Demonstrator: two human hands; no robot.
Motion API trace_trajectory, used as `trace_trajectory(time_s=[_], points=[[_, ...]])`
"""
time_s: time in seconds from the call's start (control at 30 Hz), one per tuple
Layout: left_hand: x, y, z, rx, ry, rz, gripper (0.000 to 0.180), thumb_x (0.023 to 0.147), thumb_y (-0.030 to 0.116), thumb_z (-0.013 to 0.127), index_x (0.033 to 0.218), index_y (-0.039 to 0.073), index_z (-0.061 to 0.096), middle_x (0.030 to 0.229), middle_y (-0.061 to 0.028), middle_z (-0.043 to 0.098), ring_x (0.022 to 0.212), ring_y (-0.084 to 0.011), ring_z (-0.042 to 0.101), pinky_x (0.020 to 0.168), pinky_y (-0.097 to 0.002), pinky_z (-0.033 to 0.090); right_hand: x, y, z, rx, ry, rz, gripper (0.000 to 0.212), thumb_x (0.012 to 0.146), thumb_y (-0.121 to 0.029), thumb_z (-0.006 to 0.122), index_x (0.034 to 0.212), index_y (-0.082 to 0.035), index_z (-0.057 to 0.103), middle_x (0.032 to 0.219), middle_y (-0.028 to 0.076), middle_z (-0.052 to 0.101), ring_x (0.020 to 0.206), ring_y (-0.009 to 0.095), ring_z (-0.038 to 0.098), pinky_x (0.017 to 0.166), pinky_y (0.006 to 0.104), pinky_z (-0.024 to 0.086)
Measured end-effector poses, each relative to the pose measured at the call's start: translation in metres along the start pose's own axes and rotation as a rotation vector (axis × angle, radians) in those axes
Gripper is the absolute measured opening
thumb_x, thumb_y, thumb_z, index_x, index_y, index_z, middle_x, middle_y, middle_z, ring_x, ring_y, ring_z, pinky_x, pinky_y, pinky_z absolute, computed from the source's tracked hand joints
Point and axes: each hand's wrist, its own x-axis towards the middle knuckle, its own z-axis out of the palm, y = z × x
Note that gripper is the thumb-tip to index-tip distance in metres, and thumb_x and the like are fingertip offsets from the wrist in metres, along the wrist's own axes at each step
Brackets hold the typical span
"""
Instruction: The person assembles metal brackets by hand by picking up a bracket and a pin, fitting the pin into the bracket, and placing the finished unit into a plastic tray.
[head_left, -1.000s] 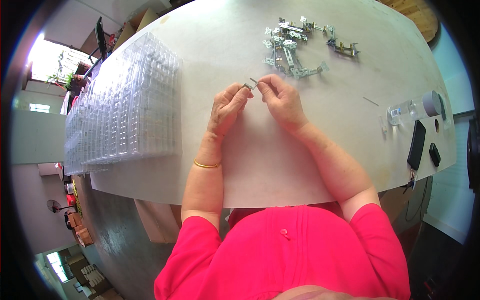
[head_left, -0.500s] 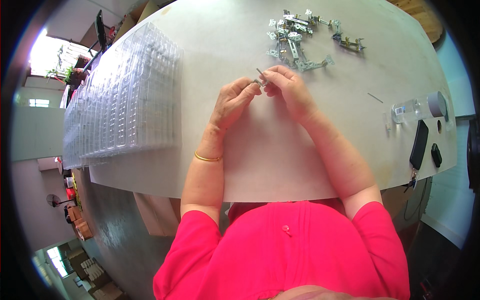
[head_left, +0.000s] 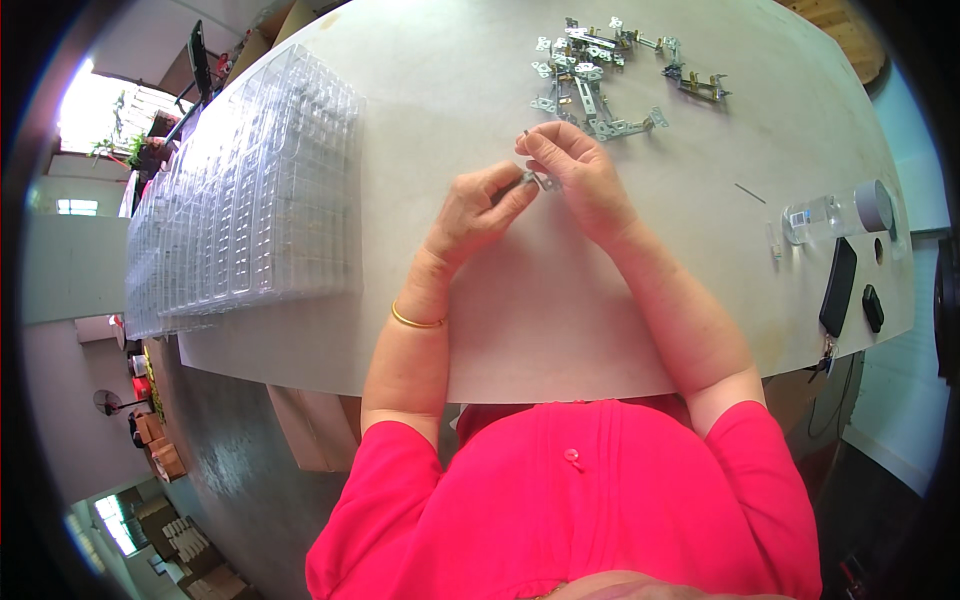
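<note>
My left hand is closed, with a small silvery metal bracket between thumb and forefinger. Right beside it, my right hand pinches a thin metal rod, of which only the tip shows past the fingers. The bracket's perforated end reaches toward the right palm; whether it touches that hand cannot be told. Both hands hover over the pale table. Just beyond them lies a pile of similar silvery metal brackets with brass-coloured parts.
Tall stacked clear plastic trays fill the table's left side. Another metal assembly lies right of the pile. Further right are a thin rod, a clear jar with a grey lid, a black phone-like slab and a small black object.
My left hand has moved slightly right and nearer me, and more of the bracket shows. My right fingertips have shifted a little away from me; less of the rod shows.
</note>
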Motion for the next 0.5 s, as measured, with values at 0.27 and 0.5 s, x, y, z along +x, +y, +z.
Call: trace_trajectory(time_s=[0.27,0.5], points=[[0.003,-0.005,0.003,0.173,0.299,0.012,0.014,0.095,0.013,0.067,0.089,0.000,0.066,0.068,0.0004,0.053,0.062,-0.0060,0.043,0.055,-0.0237,0.038,0.002,-0.004,-0.001,-0.051,0.031,-0.060,0.013,0.096,-0.021,0.067,0.096,-0.008,0.067,0.089,-0.004,0.065,0.085,0.005,0.055,0.075,0.0228,0.046],[0.010,-0.009,0.007,0.437,0.347,0.306,0.017,0.089,0.013,0.070,0.080,0.002,0.062,0.065,-0.0076,0.056,0.056,-0.0201,0.051,0.053,-0.0329,0.042,0.001,0.005,0.000,-0.160,-0.007,-0.101,0.012,0.097,-0.017,0.065,0.097,-0.005,0.066,0.086,0.000,0.065,0.078,0.007,0.059,0.072,0.0237,0.051]])
